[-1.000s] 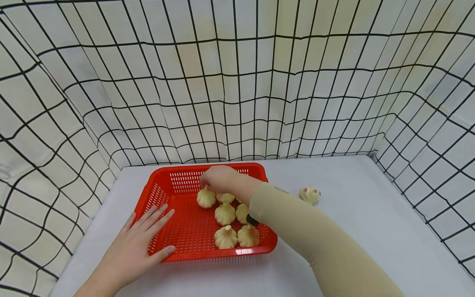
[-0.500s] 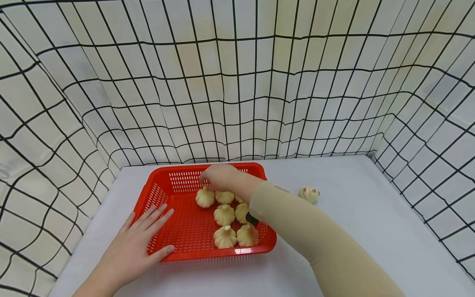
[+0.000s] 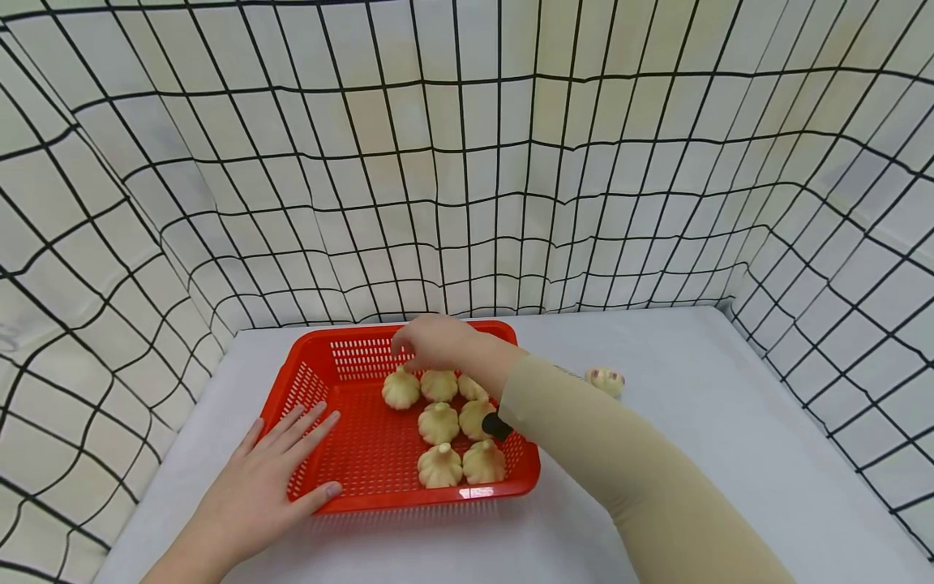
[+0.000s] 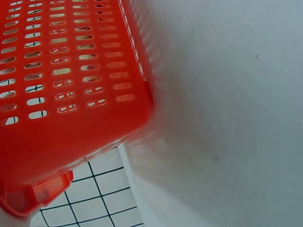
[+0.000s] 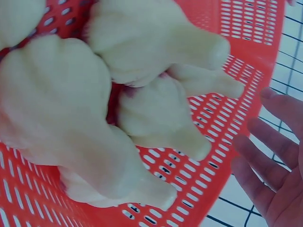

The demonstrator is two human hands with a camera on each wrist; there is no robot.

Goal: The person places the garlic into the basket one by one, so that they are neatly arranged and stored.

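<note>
A red perforated plastic basket [image 3: 379, 502] stands on the white table and holds several pale garlic bulbs, gathered in its middle and right side. My left hand [image 3: 255, 483] lies along the basket's left edge, fingers spread, with the thumb over the front rim. Above the back of the basket is my right hand [image 3: 438, 341], close to the back-left garlic bulb [image 3: 400, 390]. In the right wrist view, that hand's fingers [image 5: 270, 165] are apart and relaxed beside the bulbs [image 5: 57, 94], holding nothing. The left wrist view shows the basket's outer wall [image 4: 71, 127].
One more garlic bulb [image 3: 607, 379] with reddish marks lies on the table [image 3: 700, 405] right of the basket, partly behind the right sleeve [image 3: 620, 454]. Black netting [image 3: 503, 195] over white cloth surrounds the table at the back and sides.
My right hand has risen slightly off the back-left garlic bulb, and its fingers have come away from the stem. The left hand stays on the basket's edge.
</note>
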